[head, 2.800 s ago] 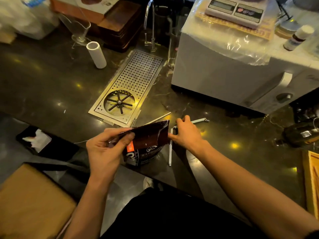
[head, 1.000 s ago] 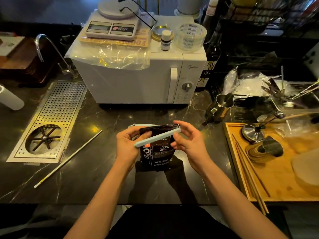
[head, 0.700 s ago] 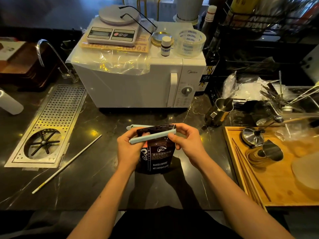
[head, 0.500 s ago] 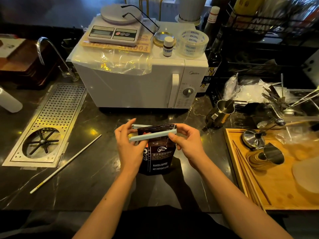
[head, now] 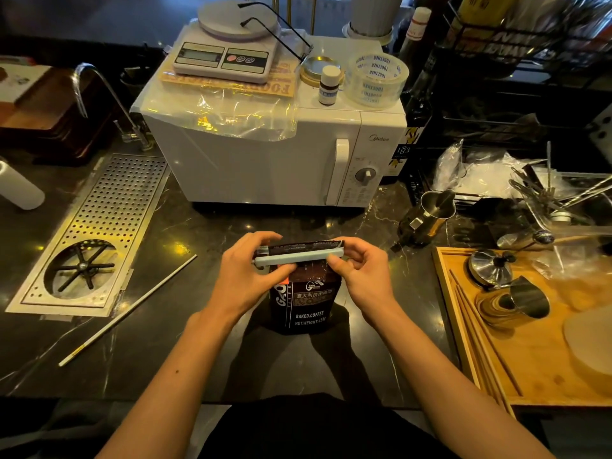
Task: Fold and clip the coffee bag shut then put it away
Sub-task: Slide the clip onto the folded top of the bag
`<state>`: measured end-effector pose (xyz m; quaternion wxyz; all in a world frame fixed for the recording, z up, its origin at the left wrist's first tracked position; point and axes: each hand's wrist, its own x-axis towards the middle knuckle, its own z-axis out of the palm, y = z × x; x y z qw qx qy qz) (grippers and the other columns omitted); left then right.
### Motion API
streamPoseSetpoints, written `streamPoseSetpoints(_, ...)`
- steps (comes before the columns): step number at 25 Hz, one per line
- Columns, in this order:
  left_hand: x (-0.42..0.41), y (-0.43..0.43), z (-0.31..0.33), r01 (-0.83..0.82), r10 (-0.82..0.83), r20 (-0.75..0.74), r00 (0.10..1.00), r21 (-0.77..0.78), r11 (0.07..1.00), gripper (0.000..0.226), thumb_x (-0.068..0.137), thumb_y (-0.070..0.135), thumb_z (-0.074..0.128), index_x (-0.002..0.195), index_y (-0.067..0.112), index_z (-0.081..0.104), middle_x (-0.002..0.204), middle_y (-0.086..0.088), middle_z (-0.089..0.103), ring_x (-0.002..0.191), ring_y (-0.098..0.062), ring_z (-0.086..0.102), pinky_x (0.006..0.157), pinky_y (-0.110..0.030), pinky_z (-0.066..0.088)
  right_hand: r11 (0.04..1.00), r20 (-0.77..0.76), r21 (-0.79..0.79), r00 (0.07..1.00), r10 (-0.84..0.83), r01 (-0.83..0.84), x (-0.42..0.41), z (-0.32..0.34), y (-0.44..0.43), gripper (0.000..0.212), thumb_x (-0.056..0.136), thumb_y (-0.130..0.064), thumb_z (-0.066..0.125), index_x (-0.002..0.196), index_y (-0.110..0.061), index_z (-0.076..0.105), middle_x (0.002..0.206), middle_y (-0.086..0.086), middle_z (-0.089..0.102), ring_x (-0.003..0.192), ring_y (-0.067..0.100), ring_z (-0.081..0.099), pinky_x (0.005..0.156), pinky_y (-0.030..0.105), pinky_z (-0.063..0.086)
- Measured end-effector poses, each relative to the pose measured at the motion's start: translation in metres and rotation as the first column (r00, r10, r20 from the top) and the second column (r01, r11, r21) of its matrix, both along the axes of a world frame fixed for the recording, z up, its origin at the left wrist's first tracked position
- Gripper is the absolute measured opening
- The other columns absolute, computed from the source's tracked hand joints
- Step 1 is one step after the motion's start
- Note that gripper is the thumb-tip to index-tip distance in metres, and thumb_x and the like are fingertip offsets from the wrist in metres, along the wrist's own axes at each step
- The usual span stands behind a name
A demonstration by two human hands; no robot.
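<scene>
A dark coffee bag (head: pixel 306 303) with white lettering stands upright on the black marble counter (head: pixel 185 233), just in front of me. A long pale blue sealing clip (head: pixel 296 257) lies level across the bag's folded top. My left hand (head: pixel 246 271) pinches the clip's left end, thumb in front and fingers behind. My right hand (head: pixel 359 270) pinches the clip's right end the same way. The two bars of the clip look pressed together on the bag.
A white microwave (head: pixel 278 154) with a scale (head: pixel 225 51) on top stands behind the bag. A perforated steel drip tray (head: pixel 96 233) and a thin white stick (head: pixel 129 309) lie to the left. A wooden tray (head: pixel 530 352) and a steel pitcher (head: pixel 427 217) are on the right.
The clip's front bar, earlier angled open across the bag, now lies level and closed along the top. My left fingers, spread half a second ago, have closed onto the clip's left end.
</scene>
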<state>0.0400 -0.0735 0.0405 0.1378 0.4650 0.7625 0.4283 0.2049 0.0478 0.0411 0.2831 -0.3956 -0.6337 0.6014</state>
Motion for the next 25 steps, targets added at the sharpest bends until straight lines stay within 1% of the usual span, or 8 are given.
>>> streamPoseSetpoints(2, -0.007, -0.003, 0.003, 0.031, -0.028, 0.069, 0.997, -0.043, 0.999, 0.053, 0.071, 0.031, 0.082, 0.119, 0.021, 0.062, 0.114, 0.010, 0.063, 0.101, 0.003, 0.058, 0.085, -0.007, 0.042, 1.000, 0.004, 0.009, 1.000, -0.005, 0.005, 0.000, -0.002, 0.001, 0.027, 0.085, 0.003, 0.066, 0.110, -0.010, 0.066, 0.095, 0.000, 0.073, 0.085, 0.035, 0.071, 0.071, 0.024, 0.061)
streamPoseSetpoints(3, -0.008, -0.005, 0.004, 0.015, -0.008, 0.170, 0.985, -0.038, 0.999, 0.053, 0.071, 0.031, 0.082, 0.120, 0.022, 0.062, 0.115, 0.012, 0.063, 0.103, 0.003, 0.058, 0.085, -0.009, 0.045, 1.000, 0.008, 0.010, 1.000, -0.008, 0.008, 0.000, -0.003, 0.002, 0.028, 0.085, 0.002, 0.066, 0.110, -0.010, 0.066, 0.096, 0.001, 0.073, 0.088, 0.039, 0.069, 0.073, 0.027, 0.061)
streamPoseSetpoints(6, -0.008, -0.007, 0.001, -0.101, 0.091, 0.476, 0.875, -0.006, 0.995, 0.043, 0.076, 0.021, 0.078, 0.117, 0.021, 0.065, 0.112, 0.005, 0.068, 0.104, -0.009, 0.067, 0.078, -0.014, 0.055, 1.000, 0.023, 0.022, 1.000, -0.011, 0.010, -0.001, -0.004, 0.002, 0.028, 0.086, 0.000, 0.067, 0.109, -0.014, 0.067, 0.096, 0.000, 0.073, 0.091, 0.046, 0.065, 0.076, 0.037, 0.062)
streamPoseSetpoints(10, -0.005, -0.007, -0.002, -0.165, 0.130, 0.628, 0.767, -0.002, 0.986, 0.039, 0.076, 0.012, 0.077, 0.112, 0.020, 0.066, 0.108, 0.000, 0.072, 0.098, -0.014, 0.072, 0.078, -0.022, 0.059, 0.999, 0.027, 0.044, 1.000, -0.007, 0.006, 0.000, -0.004, 0.001, 0.027, 0.086, -0.001, 0.067, 0.108, -0.018, 0.067, 0.097, -0.001, 0.074, 0.091, 0.048, 0.065, 0.076, 0.039, 0.062)
streamPoseSetpoints(13, -0.002, -0.010, -0.002, -0.213, 0.130, 0.703, 0.699, 0.031, 0.977, 0.029, 0.076, 0.007, 0.075, 0.100, 0.022, 0.069, 0.101, 0.000, 0.074, 0.097, -0.014, 0.072, 0.080, -0.024, 0.059, 0.999, 0.030, 0.048, 0.999, -0.021, 0.019, 0.001, -0.005, -0.001, 0.028, 0.085, -0.001, 0.067, 0.106, -0.019, 0.067, 0.096, -0.001, 0.074, 0.089, 0.050, 0.064, 0.076, 0.044, 0.062)
streamPoseSetpoints(17, 0.000, -0.010, -0.004, -0.273, 0.208, 0.609, 0.765, 0.016, 0.962, 0.020, 0.076, 0.010, 0.076, 0.089, 0.024, 0.072, 0.093, 0.001, 0.074, 0.089, -0.014, 0.073, 0.077, -0.028, 0.060, 0.999, 0.022, 0.038, 0.999, -0.034, 0.033, 0.001, -0.006, -0.003, 0.028, 0.085, -0.001, 0.067, 0.108, -0.018, 0.066, 0.093, -0.003, 0.073, 0.089, 0.050, 0.064, 0.076, 0.043, 0.062)
streamPoseSetpoints(22, -0.001, -0.010, -0.003, -0.273, 0.210, 0.506, 0.836, 0.053, 0.961, 0.019, 0.074, 0.012, 0.078, 0.085, 0.025, 0.072, 0.087, 0.008, 0.072, 0.081, 0.001, 0.070, 0.071, -0.018, 0.059, 0.999, 0.001, 0.025, 1.000, -0.024, 0.024, 0.000, -0.005, -0.004, 0.027, 0.086, 0.000, 0.066, 0.108, -0.016, 0.066, 0.093, -0.007, 0.072, 0.090, 0.046, 0.065, 0.073, 0.032, 0.062)
streamPoseSetpoints(25, 0.001, -0.012, -0.003, -0.250, 0.207, 0.368, 0.906, 0.074, 0.965, 0.017, 0.076, 0.015, 0.078, 0.089, 0.023, 0.072, 0.085, 0.012, 0.070, 0.082, 0.002, 0.069, 0.070, -0.014, 0.057, 0.999, 0.004, 0.031, 1.000, -0.029, 0.029, 0.000, -0.006, -0.004, 0.027, 0.086, 0.000, 0.066, 0.109, -0.015, 0.066, 0.093, -0.007, 0.071, 0.090, 0.040, 0.067, 0.071, 0.027, 0.061)
